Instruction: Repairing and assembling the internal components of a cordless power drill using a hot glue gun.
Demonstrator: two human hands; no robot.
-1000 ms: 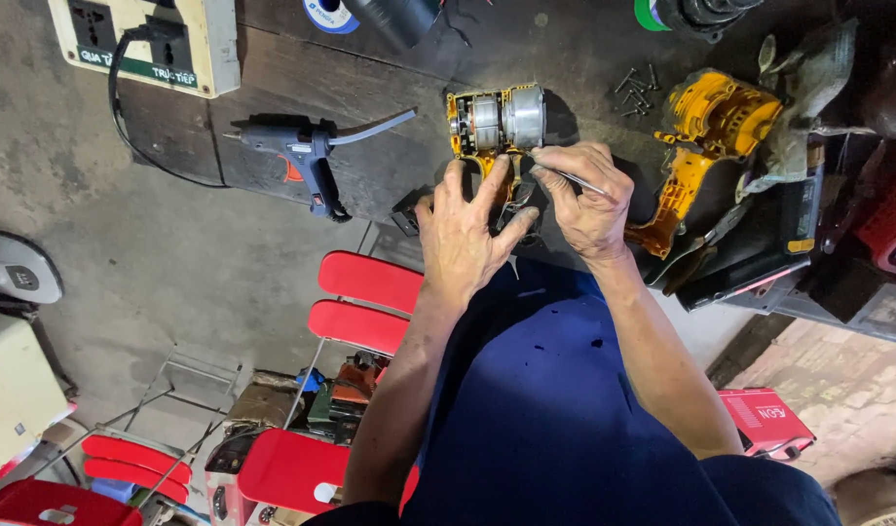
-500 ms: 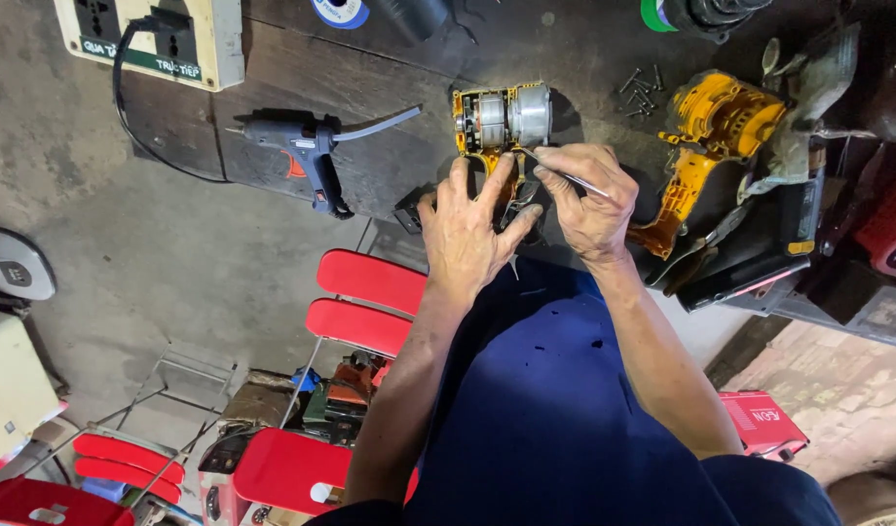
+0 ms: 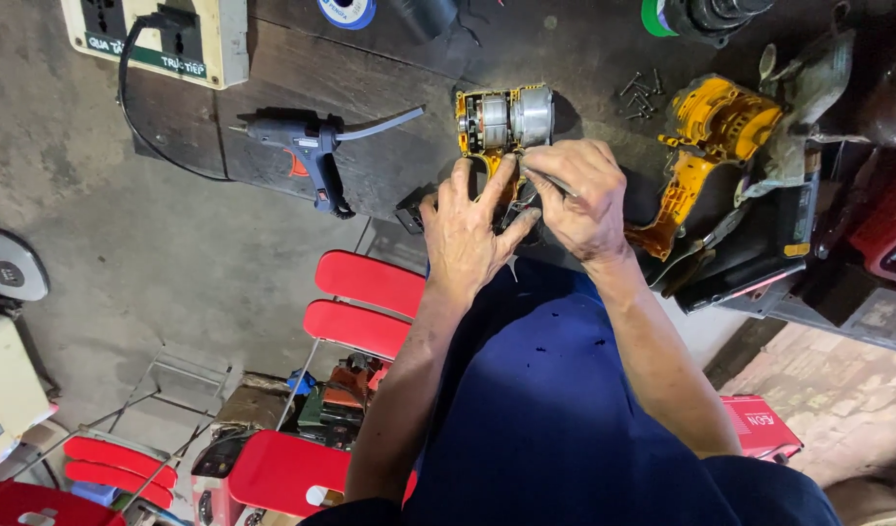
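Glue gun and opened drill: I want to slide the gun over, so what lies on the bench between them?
In the head view, only the glue stick jutting from the glue gun spans that stretch toward the opened drill; otherwise it is bare dark benchtop.

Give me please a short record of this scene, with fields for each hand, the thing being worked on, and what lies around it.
left hand: rests flat on the opened drill, fingers spread
right hand: pinches a thin metal tool, tip at the drill's inside
opened drill: yellow half shell, motor showing, on the dark workbench
to the left: blue glue gun, power strip
to the right: loose screws, other yellow shell half
below: red stools
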